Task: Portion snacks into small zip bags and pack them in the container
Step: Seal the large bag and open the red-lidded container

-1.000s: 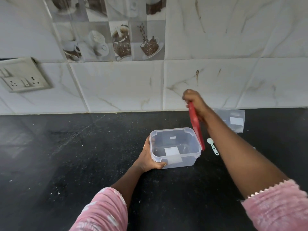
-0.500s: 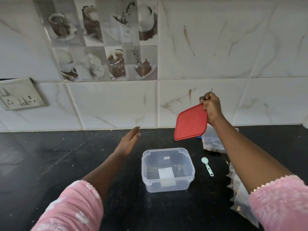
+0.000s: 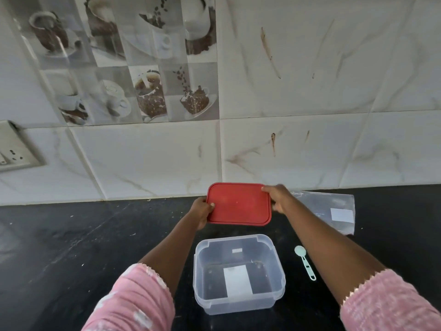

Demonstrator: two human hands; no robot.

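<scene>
A clear plastic container (image 3: 276, 256) stands open on the black counter, with only a white label showing inside. Beyond it I hold the red lid (image 3: 238, 204) flat, near the wall. My left hand (image 3: 201, 212) grips the lid's left edge and my right hand (image 3: 276, 198) grips its right edge. A small mint-green measuring spoon (image 3: 305, 262) lies to the right of the container. Clear zip bags (image 3: 331, 211) lie flat at the back right, partly hidden behind my right arm.
The black counter (image 3: 71, 247) meets a marble-look tiled wall (image 3: 310, 149) just behind the lid. A switch-and-socket plate (image 3: 14, 149) is on the wall at far left. Pale crumbs dot the counter on the left.
My right hand lowered the red lid from upright to flat behind the container. My left hand left the container, rose and took the lid's left edge.
</scene>
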